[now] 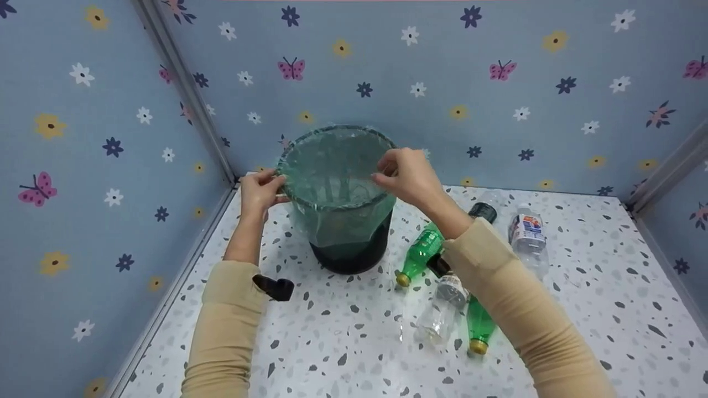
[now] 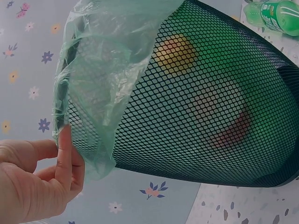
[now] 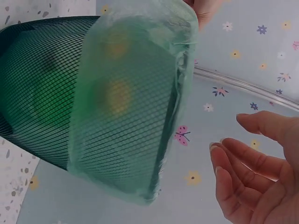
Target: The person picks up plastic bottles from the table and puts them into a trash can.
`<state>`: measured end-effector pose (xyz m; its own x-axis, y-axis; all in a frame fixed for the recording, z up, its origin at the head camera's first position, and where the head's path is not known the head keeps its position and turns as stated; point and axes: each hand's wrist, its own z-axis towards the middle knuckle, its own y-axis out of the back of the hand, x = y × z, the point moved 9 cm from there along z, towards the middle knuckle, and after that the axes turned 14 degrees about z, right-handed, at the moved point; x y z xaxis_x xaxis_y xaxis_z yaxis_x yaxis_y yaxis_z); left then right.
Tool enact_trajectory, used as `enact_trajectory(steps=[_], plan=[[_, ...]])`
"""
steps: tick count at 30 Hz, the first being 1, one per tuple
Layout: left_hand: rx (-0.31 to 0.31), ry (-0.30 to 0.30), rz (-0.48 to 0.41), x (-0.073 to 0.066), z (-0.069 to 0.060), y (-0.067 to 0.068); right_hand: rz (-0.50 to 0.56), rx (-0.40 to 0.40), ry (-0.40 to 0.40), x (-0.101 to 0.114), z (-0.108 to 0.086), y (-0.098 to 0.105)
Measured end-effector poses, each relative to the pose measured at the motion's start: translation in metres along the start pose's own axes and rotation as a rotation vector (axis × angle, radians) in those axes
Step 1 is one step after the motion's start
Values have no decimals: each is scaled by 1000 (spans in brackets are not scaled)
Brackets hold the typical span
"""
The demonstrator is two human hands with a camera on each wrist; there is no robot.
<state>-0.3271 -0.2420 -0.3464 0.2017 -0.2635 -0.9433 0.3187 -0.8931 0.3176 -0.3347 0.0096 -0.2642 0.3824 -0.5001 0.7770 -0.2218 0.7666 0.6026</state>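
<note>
A black mesh trash bin [image 1: 354,254] stands on the table, lined with a thin green plastic bag [image 1: 332,218] folded over its rim. My left hand [image 1: 260,193] pinches the bag at the left side of the rim; in the left wrist view, the left hand [image 2: 46,179] has fingertips against the bag's folded edge. Over the right side of the opening is my right hand [image 1: 409,174], thumb and fingers loosely bent. In the right wrist view, that right hand [image 3: 257,172] is apart from the bag [image 3: 126,116] and holds nothing.
Right of the bin lie a green bottle [image 1: 420,254], a clear bottle [image 1: 440,318], another green bottle [image 1: 480,326] and a labelled clear bottle [image 1: 528,235], some partly behind my right arm. A flower-patterned wall [image 1: 442,110] rises close behind the bin, another [image 1: 110,221] at left.
</note>
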Motion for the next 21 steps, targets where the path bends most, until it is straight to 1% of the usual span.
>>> enact_trajectory(steps=[1,2,3,4,5,6,7,8,9,10,11,12,13,14,15,16,17,18,19,20,21], plan=[[11,-35,-65,27,34,-3,4,-11,17,-2,-3,2],[15,-35,-86,51,63,-6,11,-24,30,-4,-5,5],[12,-50,-111,79,96,-8,17,-39,39,-7,-8,7],[8,-58,-119,106,128,-11,24,-55,50,-9,-11,10],[9,-75,-142,134,163,-14,28,-71,58,-12,-13,12],[12,-109,-170,158,193,-17,34,-86,66,-16,-15,15],[-2,-124,-172,188,231,-19,40,-99,73,-19,-18,17],[-25,-132,-142,194,240,-19,45,-112,78,-23,-20,19],[-31,-167,-148,203,252,-19,48,-124,84,-27,-22,22],[-28,-172,-135,206,256,-19,48,-137,91,-31,-25,24],[-26,-178,-150,204,254,-19,49,-148,95,-35,-27,26],[-31,-176,-140,199,247,-18,50,-162,101,-39,-30,28],[-28,-153,-132,192,239,-17,53,-175,107,-43,-33,30],[-16,-134,-125,179,222,-16,54,-189,114,-47,-35,32],[-11,-115,-129,169,210,-15,56,-203,119,-51,-38,34],[3,-83,-130,158,195,-14,55,-216,124,-56,-40,37],[8,-86,-150,147,183,-13,58,-226,127,-60,-43,38],[9,-91,-137,139,173,-12,58,-238,131,-65,-45,41],[32,-105,-179,137,170,-13,60,-248,134,-70,-48,43],[41,-91,-177,129,159,-13,65,-256,133,-75,-50,44],[36,-129,-198,124,154,-12,70,-264,134,-79,-53,46]])
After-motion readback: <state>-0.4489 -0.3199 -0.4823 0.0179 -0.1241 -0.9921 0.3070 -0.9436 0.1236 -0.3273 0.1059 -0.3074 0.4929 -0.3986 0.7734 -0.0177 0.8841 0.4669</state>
